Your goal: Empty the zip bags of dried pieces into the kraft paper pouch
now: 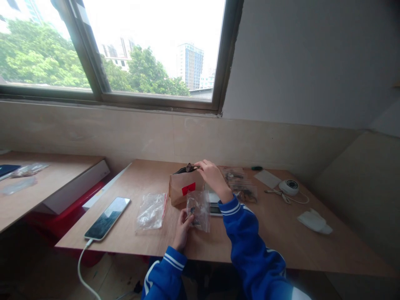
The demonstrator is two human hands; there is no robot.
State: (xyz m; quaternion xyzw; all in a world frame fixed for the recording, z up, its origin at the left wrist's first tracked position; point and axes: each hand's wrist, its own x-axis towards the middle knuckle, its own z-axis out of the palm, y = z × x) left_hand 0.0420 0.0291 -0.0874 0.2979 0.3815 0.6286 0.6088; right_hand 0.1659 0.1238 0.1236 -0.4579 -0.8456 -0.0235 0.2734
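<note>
My right hand [208, 171] is closed on what looks like a small dark spoon [189, 167], its rounded end over the open mouth of a brown paper bag [178, 189]. The paper bag stands upright with a red label on its front. In front of it, my left hand [183, 227] pinches a clear plastic zip bag [201, 208] with a little dark matter inside. Behind the zip bag and under my right wrist, a flat pale device [215, 204] is partly hidden. Another clear zip bag [151, 211] lies flat to the left.
A phone [108, 218] with a white cable lies at the table's left. Filled clear bags [246, 193], a white paper [267, 179], a white dome camera [289, 187] with a cable and a crumpled white tissue [315, 221] are on the right. A window [156, 100] is ahead.
</note>
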